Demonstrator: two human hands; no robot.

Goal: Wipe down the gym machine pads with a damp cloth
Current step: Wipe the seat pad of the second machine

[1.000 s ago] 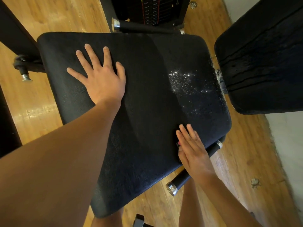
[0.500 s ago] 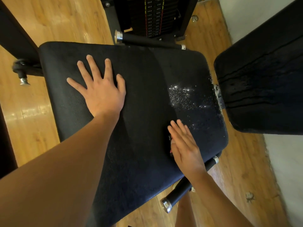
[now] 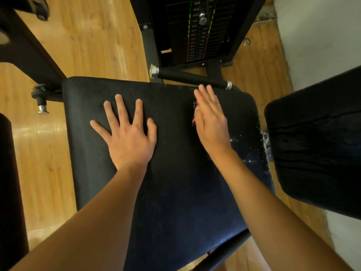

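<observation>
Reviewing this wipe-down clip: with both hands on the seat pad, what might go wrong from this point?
1. The right hand presses the cloth with flat fingers, no grip; the cloth, mostly hidden, may slip out or bunch.
2. Its fingertips lie close to the handle bar beyond the seat pad's far edge; a push forward could knock them on it.
3. Droplets by the pad's right edge might be missed.

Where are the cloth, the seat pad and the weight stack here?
cloth [image 3: 194, 114], head view, dark edge showing beside the right hand [image 3: 212, 122].
seat pad [image 3: 175, 192], head view, bare middle of its top.
weight stack [image 3: 197, 42], head view, front of the plates.
</observation>
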